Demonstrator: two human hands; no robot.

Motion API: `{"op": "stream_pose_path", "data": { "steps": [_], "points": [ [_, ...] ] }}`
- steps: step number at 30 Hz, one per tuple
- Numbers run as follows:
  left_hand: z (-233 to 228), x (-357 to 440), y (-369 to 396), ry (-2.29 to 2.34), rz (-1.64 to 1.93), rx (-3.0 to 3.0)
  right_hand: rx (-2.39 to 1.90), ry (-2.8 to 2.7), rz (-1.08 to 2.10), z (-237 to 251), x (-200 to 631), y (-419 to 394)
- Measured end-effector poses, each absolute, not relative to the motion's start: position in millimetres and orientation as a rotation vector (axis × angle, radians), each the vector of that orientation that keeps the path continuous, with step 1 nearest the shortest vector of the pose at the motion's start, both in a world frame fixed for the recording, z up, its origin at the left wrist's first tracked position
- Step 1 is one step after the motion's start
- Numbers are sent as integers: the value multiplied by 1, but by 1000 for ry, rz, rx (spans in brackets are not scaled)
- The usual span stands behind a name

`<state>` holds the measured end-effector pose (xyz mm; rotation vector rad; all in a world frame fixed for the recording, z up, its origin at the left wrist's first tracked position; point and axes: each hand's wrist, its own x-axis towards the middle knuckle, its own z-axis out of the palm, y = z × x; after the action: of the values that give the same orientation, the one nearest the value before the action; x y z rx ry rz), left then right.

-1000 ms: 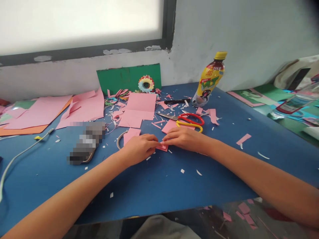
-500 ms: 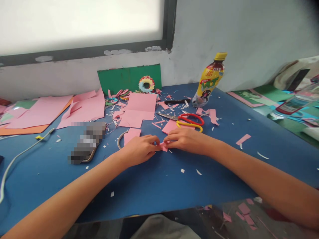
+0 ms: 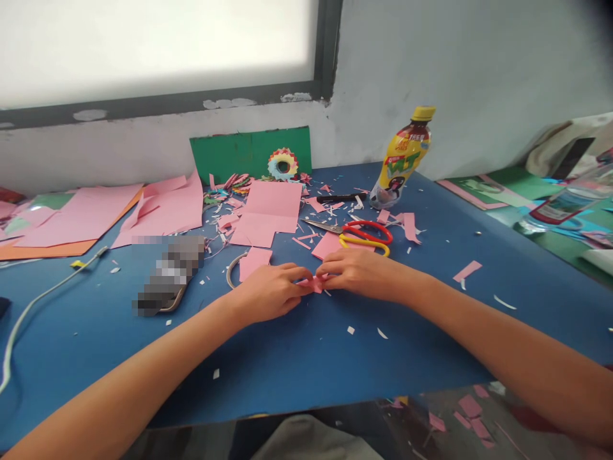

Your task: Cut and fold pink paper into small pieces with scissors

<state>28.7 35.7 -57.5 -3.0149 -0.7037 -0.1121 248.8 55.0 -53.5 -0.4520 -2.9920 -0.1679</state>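
Blue table [image 3: 297,358]: capped bottle [image 3: 401,163] holds dark drink

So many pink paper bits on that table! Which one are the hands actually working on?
The small pink piece pinched between the left hand and right hand, just in front of the scissors. The other pink pieces lie untouched, flat on the blue table.

The small pink piece [image 3: 313,283] pinched between the left hand [image 3: 269,291] and right hand [image 3: 357,272] was thin matt paper, as were the larger pink sheets [image 3: 268,211] and the scraps strewn about. The blue tabletop [image 3: 297,358] looked smooth and matt (faintly sheened near the front edge). The scissors [image 3: 357,233] had bare metal blades and glossy red and yellow plastic handles. The bottle [image 3: 401,160] was glossy plastic under a printed wrap, and the green board [image 3: 230,153] looked like matt card.
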Motion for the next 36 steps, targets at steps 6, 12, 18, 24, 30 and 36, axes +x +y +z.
{"op": "stream_pose_path", "data": {
  "steps": [6,12,18,24,30,36],
  "points": [
    [-57,28,36,-714,-130,-3018,-458,-2980,-174,-53,249,55],
    [-55,36,28,-811,-129,-3042,-465,-2948,-119,-58,245,50],
    [-45,42,20,-1087,-152,-3002,-708,-2925,-34,-56,244,44],
    [-36,35,19,-1400,-140,-2933,-926,-2876,129,-49,251,50],
    [-48,35,25,-1507,-347,-2962,-1028,-2803,169,-44,251,51],
    [-65,45,25,-1537,-504,-2918,-951,-2721,124,-60,240,51]
  ]
}}
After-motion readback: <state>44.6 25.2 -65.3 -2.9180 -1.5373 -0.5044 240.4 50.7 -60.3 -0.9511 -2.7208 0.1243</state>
